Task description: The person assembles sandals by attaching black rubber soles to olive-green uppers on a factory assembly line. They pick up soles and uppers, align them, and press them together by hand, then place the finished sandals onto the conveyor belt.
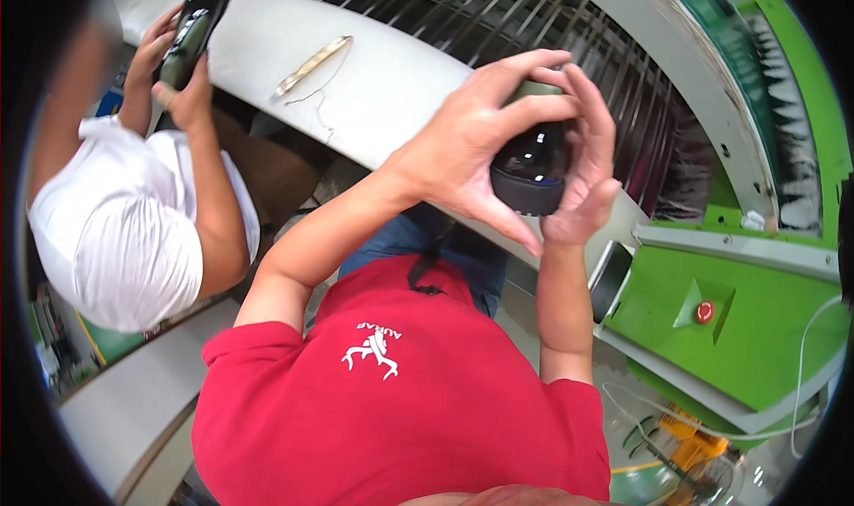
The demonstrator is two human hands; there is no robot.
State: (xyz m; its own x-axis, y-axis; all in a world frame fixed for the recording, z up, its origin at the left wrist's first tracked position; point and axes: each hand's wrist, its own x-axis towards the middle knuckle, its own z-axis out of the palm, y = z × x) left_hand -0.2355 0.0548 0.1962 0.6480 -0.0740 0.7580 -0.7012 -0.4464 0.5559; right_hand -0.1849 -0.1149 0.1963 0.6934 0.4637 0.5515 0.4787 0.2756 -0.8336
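Note:
Between my two hands is a rounded, glossy black object with an olive-green part at its far end and a matte black rim at its near end; its exact kind is not plain. My left hand [467, 137] curves round its left side and over its top, fingers bent, thumb pointing down past the rim. On the other side, my right hand [594, 155] cups the glossy black and green object [532, 157], with the fingers reaching up to meet the left fingertips. Both hands hold it above the white ledge. Fingers hide much of its upper part.
To the left, a co-worker in a white shirt [133, 230] holds a long glossy black and green object [189, 39]. A pale strip with loose string [313, 65] lies on the white ledge [391, 57]. Metal rods [427, 8] run behind it. A green machine [658, 301] with a red button [704, 311] stands right.

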